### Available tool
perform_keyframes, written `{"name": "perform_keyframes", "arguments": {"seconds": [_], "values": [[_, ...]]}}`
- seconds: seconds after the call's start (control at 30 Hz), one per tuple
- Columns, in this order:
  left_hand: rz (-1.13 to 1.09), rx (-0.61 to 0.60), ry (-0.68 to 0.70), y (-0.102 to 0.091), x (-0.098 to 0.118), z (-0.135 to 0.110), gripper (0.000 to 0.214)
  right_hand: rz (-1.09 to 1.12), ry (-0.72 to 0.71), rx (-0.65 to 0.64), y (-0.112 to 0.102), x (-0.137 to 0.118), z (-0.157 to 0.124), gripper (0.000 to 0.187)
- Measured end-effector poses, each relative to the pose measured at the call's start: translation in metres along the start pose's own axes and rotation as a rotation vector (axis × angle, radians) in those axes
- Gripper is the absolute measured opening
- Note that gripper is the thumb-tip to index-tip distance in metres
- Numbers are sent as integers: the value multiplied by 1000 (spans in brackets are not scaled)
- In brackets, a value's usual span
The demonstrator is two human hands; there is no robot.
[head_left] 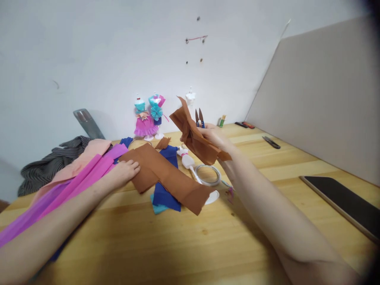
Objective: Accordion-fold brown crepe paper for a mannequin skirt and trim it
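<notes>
My left hand [128, 171] lies on the left end of a brown crepe paper sheet [170, 178], its fingers resting on the surface and its thumb hidden. This sheet partly covers dark blue [168, 198] and light blue [159, 208] paper pieces. Raised above the table, my right hand [212, 136] is closed around a crumpled brown crepe paper piece [192, 134] and blue-handled thread snips [199, 118], blades pointing up. Between my hands, a small white mannequin stand [186, 159] lies on its side, beside a coil of silvery wire [208, 175].
Two dressed mini mannequins [146, 126] [156, 113] and a bare one [190, 97] stand by the wall. Pink and purple crepe paper [89, 174], striped cloth [56, 162] and a leaning bottle [88, 123] are left. A phone [344, 202] and black snips [271, 142] lie right.
</notes>
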State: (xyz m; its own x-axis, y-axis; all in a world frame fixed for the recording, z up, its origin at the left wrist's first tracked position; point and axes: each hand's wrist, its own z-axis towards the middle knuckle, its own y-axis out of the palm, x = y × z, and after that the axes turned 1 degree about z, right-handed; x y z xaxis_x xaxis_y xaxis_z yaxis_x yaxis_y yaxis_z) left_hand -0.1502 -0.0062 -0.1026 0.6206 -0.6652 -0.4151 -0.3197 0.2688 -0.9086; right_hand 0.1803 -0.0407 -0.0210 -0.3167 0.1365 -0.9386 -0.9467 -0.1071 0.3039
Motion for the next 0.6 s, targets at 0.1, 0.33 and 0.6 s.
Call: {"name": "perform_keyframes", "arguments": {"seconds": [0.1,0.33,0.6], "values": [[67,-11,16,0,7,-4,23,13,-7,-11,-2,0,0,10],[110,-4,-8,-29,-7,11,21,47,15,-2,4,-4,-3,8],[-10,46,-16,-31,5,98,32,57,17,-16,9,-10,-9,8]]}}
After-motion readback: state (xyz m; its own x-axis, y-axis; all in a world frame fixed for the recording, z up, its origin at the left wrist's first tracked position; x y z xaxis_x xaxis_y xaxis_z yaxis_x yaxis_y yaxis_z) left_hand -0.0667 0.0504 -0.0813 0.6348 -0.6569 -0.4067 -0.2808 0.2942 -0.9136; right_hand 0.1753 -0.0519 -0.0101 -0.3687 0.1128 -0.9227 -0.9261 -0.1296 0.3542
